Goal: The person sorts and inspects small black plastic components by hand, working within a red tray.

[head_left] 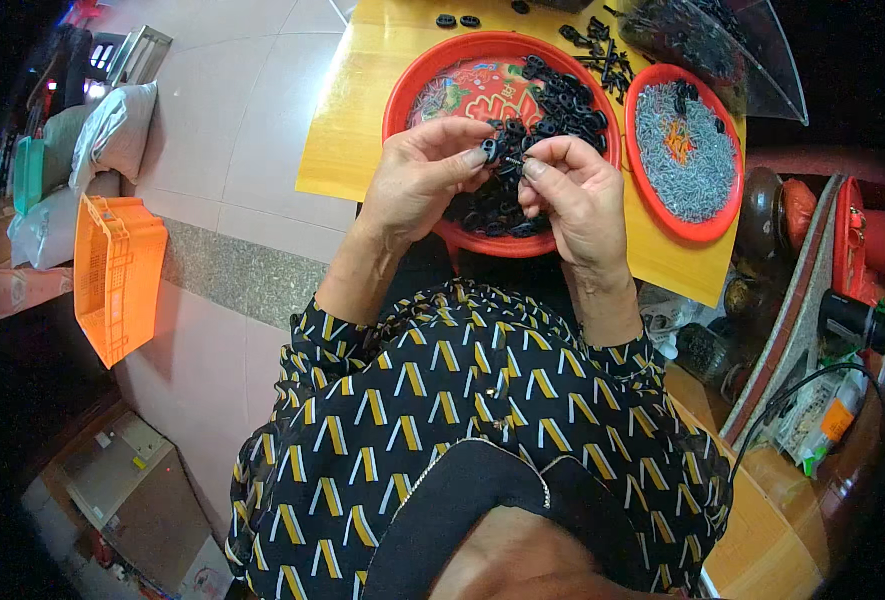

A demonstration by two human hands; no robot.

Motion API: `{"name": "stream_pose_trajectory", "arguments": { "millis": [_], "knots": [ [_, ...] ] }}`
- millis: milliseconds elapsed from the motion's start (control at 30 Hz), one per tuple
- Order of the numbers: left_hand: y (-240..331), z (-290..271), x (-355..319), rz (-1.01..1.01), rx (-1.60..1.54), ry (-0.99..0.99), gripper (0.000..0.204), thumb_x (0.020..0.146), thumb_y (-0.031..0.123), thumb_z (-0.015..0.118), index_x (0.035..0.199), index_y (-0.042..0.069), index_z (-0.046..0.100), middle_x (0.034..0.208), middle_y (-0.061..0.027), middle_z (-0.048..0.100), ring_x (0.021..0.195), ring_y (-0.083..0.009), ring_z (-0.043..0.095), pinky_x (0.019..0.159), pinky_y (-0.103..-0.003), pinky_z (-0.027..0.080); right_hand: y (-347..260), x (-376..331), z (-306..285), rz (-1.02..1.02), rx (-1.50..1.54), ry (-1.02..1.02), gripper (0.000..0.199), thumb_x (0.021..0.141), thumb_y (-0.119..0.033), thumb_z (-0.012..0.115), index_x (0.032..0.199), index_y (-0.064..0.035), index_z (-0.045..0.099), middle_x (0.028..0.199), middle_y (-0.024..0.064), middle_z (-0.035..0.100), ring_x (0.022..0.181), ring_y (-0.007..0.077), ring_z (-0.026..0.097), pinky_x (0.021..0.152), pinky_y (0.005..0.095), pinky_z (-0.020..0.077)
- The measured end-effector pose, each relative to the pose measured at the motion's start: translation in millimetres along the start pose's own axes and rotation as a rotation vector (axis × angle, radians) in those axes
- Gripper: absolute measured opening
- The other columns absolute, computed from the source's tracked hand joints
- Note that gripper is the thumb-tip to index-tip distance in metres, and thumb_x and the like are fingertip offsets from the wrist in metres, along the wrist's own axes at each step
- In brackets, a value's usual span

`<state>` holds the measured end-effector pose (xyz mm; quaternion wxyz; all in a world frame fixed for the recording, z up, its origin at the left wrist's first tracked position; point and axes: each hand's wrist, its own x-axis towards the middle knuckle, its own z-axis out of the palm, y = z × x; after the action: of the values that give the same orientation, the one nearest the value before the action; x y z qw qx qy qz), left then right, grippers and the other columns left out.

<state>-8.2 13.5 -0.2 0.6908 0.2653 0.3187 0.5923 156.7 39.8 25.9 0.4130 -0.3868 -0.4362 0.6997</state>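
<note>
So the little black fitting (491, 150) is up in the left hand (427, 175), pinched thumb-to-forefinger over the big red tray (400, 90) on the yellow bench (337, 150). The right hand (577, 200) has an equally narrow grip on what looks like a thin metal screw (513, 160), its end right by the fitting; can't tell if they touch.

Handling-wise, I'd guess hard plastic: very light, stiff, not fragile, maybe a bit slick since it's smooth and rounded. I'd pinch it by the outer sides and keep fingertips off the opening. The screw's tiny, so hold it at one end.

Looks: glossy black, stubby, rounded, with what seems to be a hole through it. Plenty of similar ones sit in the black pile (567, 100) in the tray, and silvery screws (662, 120) fill the smaller red tray (641, 190).
</note>
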Motion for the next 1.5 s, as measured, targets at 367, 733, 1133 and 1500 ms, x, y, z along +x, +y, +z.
{"name": "stream_pose_trajectory", "arguments": {
  "millis": [367, 733, 1133, 1500],
  "knots": [
    [-2.3, -3.9, -9.8, 0.017, 0.031, -0.015, 0.023, 0.079, 0.003, 0.057, 0.101, -0.002, 0.055, 0.085, -0.0036, 0.058, 0.072, -0.0086, 0.052, 0.065, -0.020, 0.044, -2.9, -1.6, 11.7, -0.013, -0.187, 0.014, 0.008, 0.076, -0.004, 0.058, 0.083, 0.0009, 0.054, 0.067, 0.0024, 0.056, 0.054, 0.0059, 0.053, 0.047, 0.0169, 0.0437],
    [-1.6, -3.3, -11.4, 0.038, 0.090, -0.029, 0.023, 0.079, 0.003, 0.057, 0.101, -0.002, 0.055, 0.088, -0.0042, 0.058, 0.075, -0.0085, 0.053, 0.067, -0.020, 0.045, -2.5, -1.7, 10.1, -0.011, -0.279, 0.015, 0.006, 0.076, -0.005, 0.058, 0.080, -0.0001, 0.055, 0.063, 0.0014, 0.055, 0.051, 0.0051, 0.052, 0.045, 0.0163, 0.0419],
    [-1.4, -0.3, -12.2, 0.060, 0.235, -0.039, 0.023, 0.078, 0.003, 0.057, 0.100, -0.003, 0.054, 0.090, -0.0048, 0.058, 0.079, -0.0095, 0.054, 0.070, -0.021, 0.044, -3.5, -1.1, 13.3, 0.015, -0.289, 0.007, 0.006, 0.076, -0.005, 0.058, 0.079, -0.0003, 0.055, 0.063, 0.0004, 0.054, 0.052, 0.0044, 0.052, 0.045, 0.0161, 0.0426],
    [-8.1, 2.5, -12.6, 0.033, 0.183, 0.004, 0.022, 0.081, 0.005, 0.054, 0.103, -0.001, 0.053, 0.086, -0.0039, 0.058, 0.074, -0.0085, 0.053, 0.066, -0.019, 0.044, 5.0, 4.8, 5.2, 0.097, -0.014, -0.085, 0.010, 0.077, -0.005, 0.059, 0.084, 0.0000, 0.054, 0.068, 0.0033, 0.057, 0.055, 0.0069, 0.054, 0.047, 0.0169, 0.0448]
  ]
}}
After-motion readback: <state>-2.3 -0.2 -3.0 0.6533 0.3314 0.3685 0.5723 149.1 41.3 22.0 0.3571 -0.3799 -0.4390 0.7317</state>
